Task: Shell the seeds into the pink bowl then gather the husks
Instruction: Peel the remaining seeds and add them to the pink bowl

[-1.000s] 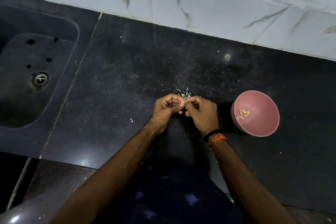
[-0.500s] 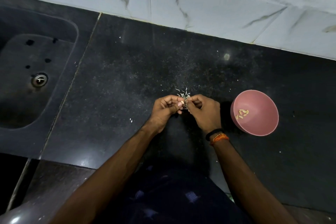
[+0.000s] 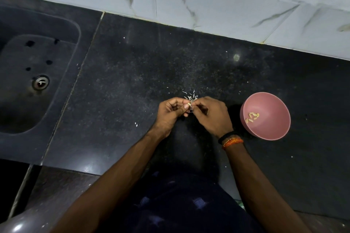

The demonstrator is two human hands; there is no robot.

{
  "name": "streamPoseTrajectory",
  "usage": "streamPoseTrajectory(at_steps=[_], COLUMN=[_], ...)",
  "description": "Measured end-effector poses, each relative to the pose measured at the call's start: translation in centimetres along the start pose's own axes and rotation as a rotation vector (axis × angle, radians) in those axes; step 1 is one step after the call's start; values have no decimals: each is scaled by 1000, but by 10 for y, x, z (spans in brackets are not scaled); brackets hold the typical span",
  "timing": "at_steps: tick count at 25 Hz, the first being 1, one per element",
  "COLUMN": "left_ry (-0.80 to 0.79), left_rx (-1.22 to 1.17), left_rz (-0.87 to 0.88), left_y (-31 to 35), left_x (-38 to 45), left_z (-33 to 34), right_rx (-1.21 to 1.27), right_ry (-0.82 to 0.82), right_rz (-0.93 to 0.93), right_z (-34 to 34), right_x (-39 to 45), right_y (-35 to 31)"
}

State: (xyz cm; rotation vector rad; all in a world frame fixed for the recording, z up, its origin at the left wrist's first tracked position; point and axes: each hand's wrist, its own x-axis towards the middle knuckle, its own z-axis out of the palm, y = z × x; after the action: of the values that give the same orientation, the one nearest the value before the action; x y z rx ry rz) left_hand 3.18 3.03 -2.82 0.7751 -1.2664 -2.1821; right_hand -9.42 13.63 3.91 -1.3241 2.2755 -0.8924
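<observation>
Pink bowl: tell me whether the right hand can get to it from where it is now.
Probably yes. The right hand is beside the pink bowl, with only bare black counter between them. Its fingers pinch a seed together with the left hand, so that grip must be released first.

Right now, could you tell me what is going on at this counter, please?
A person stands at a black counter shelling seeds by hand. The left hand and right hand meet over a small pile of husks, and together pinch a pale seed between their fingertips. To the right, a pink bowl already holds a few shelled kernels. The husks have not been gathered yet. A sink sits at the left.
</observation>
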Motion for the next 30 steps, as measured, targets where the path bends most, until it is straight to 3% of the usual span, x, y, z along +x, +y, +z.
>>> streamPoseTrajectory(at_steps=[6,11,17,30], left_ry=[-4,-1,6,0], left_rx=[5,1,-3,29], left_rz=[19,11,14,17], left_y=[0,0,1,-2], left_x=[0,-1,-2,0], left_z=[-1,-2,1,-1], right_rx=[4,-64,103,-66], right_ry=[-12,70,-48,-21], right_rz=[-13,50,76,-85], right_z=[3,1,5,3], right_x=[1,4,3,4], right_y=[2,1,0,3])
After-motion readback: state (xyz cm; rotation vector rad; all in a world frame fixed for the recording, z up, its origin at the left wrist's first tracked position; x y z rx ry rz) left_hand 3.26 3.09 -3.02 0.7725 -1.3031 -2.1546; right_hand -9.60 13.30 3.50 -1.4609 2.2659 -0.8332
